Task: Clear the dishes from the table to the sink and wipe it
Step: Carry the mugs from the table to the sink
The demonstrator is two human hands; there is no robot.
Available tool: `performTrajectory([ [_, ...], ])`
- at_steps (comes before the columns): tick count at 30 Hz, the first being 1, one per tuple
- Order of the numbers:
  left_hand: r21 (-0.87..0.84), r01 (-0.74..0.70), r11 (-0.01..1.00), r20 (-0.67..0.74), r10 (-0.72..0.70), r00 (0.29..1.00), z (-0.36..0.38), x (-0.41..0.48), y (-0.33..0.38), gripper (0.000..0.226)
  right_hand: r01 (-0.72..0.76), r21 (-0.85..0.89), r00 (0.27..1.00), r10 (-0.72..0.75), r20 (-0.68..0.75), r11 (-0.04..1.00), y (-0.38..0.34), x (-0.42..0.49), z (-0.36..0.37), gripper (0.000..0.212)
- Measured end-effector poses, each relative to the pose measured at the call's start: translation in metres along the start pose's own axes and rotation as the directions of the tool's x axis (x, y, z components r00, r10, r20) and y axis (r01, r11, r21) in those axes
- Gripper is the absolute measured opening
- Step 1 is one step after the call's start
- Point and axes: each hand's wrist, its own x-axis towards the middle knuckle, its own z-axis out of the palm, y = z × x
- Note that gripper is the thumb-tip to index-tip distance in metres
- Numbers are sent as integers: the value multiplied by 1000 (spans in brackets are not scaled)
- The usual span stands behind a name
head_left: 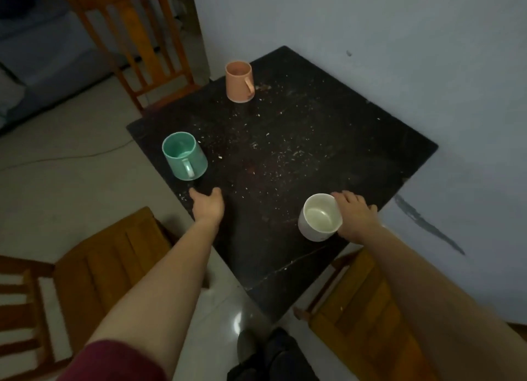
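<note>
Three mugs stand on a small dark table [285, 164] strewn with pale crumbs. An orange mug [239, 81] is at the far corner, its handle facing right. A green mug [184, 155] stands at the left edge, handle toward me. My left hand [207, 205] reaches out just below the green mug, fingers spread, holding nothing and a short gap away from it. A white mug [319, 216] sits near the right front edge. My right hand [355, 215] wraps around its right side, fingers over the far rim.
The table stands in a corner against a pale blue wall [399, 38]. Wooden chairs stand at the far left [137, 38], the near left [99, 266] and the near right [365, 309]. Pale tile floor [71, 181] lies to the left. My feet show at the bottom.
</note>
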Motion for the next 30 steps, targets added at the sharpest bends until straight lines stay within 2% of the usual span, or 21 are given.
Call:
performTrajectory([
  [4, -136, 6, 991, -16, -9, 1000, 1, 42, 7, 78, 14, -14, 1000, -14, 8, 1000, 3, 13, 4, 80],
  [9, -267, -1, 964, -36, -9, 999, 3, 75, 18, 52, 27, 12, 999, -27, 17, 1000, -3, 19, 9, 73],
  [13, -353, 92, 931, 28, -88, 996, 2, 92, 23, 57, -9, 79, 1000, 11, -15, 997, -11, 17, 14, 61],
  [15, -324, 85, 942, 25, -82, 996, -1, 93, 26, 59, -67, 145, 997, 72, -30, 987, -15, 16, 15, 49],
  [18, -248, 35, 968, 27, -30, 999, -4, 85, 34, 57, -145, 315, 989, 141, 34, 938, -20, 16, 13, 14],
  [19, -242, 31, 970, 47, -20, 999, -5, 83, 36, 55, -163, 361, 987, 149, 66, 918, -23, 15, 11, 10],
  [20, -251, 40, 967, 80, -20, 997, -7, 78, 40, 54, -190, 409, 982, 164, 97, 893, -27, 10, 9, 15],
  [22, -282, 66, 957, 150, -25, 988, -9, 68, 43, 53, -264, 543, 964, 218, 149, 797, -37, 2, 7, 13],
  [23, -272, 62, 960, 184, -11, 983, -9, 60, 43, 54, -313, 630, 949, 256, 182, 711, -44, -4, 6, 12],
  [26, -218, 29, 975, 281, 34, 959, -8, 33, 42, 53, -423, 829, 887, 353, 297, 366, -58, -29, 3, 26],
  [28, -160, 35, 987, 380, 29, 925, -7, 10, 46, 53, -423, 887, 857, 400, 326, 184, -56, -54, 3, 31],
  [30, -99, 81, 992, 507, -20, 862, -6, -11, 52, 52, -397, 912, 838, 447, 314, 104, -49, -80, 0, 31],
])
